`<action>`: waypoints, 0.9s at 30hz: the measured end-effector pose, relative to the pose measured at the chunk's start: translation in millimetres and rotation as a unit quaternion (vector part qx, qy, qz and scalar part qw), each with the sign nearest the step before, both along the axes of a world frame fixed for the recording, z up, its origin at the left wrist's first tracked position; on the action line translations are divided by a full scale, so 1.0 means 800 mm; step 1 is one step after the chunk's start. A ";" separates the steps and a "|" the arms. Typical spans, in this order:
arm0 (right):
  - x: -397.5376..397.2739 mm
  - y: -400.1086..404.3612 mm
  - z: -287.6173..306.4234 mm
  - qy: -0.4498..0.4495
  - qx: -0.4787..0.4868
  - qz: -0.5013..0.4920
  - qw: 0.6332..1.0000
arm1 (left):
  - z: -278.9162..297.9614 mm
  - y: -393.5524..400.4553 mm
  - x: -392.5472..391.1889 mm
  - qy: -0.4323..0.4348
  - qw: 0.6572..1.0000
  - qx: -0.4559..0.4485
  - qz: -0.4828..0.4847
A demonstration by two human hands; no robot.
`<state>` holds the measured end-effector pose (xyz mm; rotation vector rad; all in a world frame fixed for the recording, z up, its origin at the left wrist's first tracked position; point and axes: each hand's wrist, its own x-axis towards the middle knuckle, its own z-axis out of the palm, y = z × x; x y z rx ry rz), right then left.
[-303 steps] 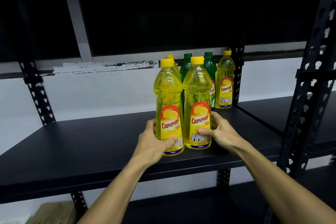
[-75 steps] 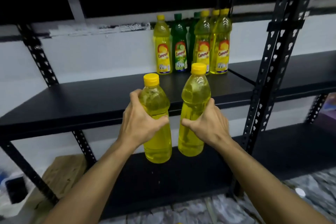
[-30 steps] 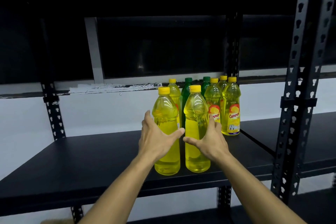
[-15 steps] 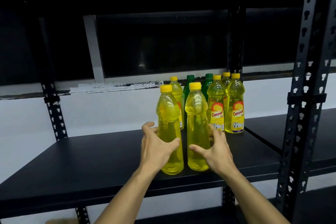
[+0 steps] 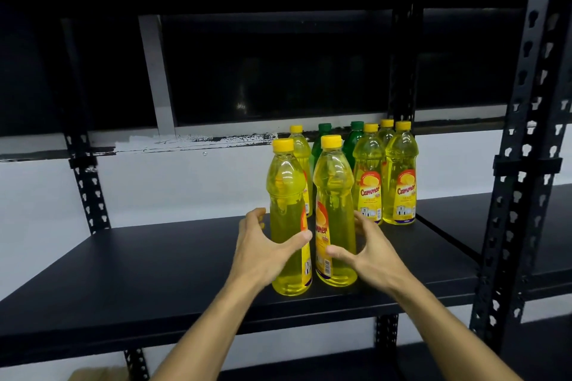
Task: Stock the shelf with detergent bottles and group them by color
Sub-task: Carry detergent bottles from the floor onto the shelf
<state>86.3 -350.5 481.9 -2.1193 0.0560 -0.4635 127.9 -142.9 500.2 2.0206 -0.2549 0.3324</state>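
Two yellow detergent bottles stand upright side by side near the front edge of the black shelf (image 5: pixel 154 263). My left hand (image 5: pixel 263 252) curls round the left yellow bottle (image 5: pixel 284 195), thumb across its front. My right hand (image 5: pixel 374 254) curls round the right yellow bottle (image 5: pixel 332 182), thumb low on its front. Their labels face inward, partly showing. Behind them stands a cluster: two labelled yellow bottles (image 5: pixel 369 176) at the right, two green bottles (image 5: pixel 322 142) behind, and more yellow ones partly hidden.
A black perforated upright (image 5: pixel 523 164) stands at the right, with an adjoining shelf (image 5: pixel 464 213) beyond it. The shelf's left half is bare board. A lower shelf lies below, and a cardboard corner (image 5: pixel 96 374) shows at the bottom left.
Both front bottles were brought up from below and set on the shelf. Since half a second ago they have turned, so label edges now show between them.
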 end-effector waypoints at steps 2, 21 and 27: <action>0.003 0.017 -0.002 -0.033 -0.051 -0.078 0.995 | -0.003 -0.017 -0.008 -0.025 0.996 0.024 0.077; 0.007 -0.021 0.009 0.034 0.070 0.083 0.994 | -0.014 0.020 0.017 0.020 0.995 -0.054 -0.084; 0.003 0.015 0.004 -0.040 -0.003 -0.089 0.995 | -0.022 -0.003 -0.005 -0.017 0.996 -0.010 0.083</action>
